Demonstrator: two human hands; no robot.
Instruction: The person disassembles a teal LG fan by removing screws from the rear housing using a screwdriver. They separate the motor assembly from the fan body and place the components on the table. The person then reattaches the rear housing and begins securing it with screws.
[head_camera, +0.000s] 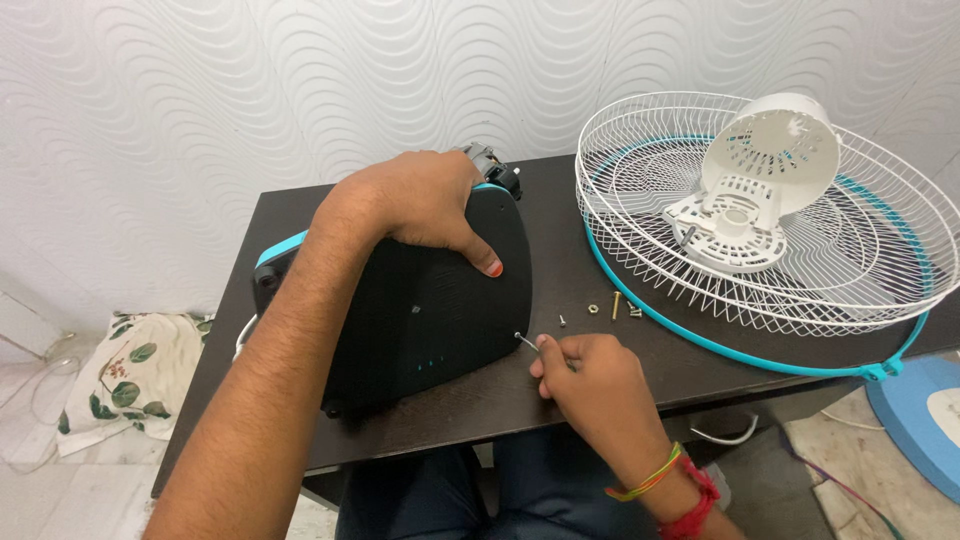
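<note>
The black fan base (430, 300) looks like matt plastic, pretty smooth, with a glossier teal plastic trim along its edge. The screw (524, 340) pinched in the right hand (590, 375) is shiny metal, same as the loose screws and nut (597, 311) lying just right of it, some brassy. The table (590, 270) is dark wood-look laminate, matt. Far right, the grille (760, 210) is white coated wire with a teal plastic rim, and the motor cover (775, 150) is matt white plastic. Floral cloth (125, 375) lies left on the floor.

Dark table (560, 215) carries black fan base (430, 300), white wire grille (860, 270), loose screws (610, 308)
</note>
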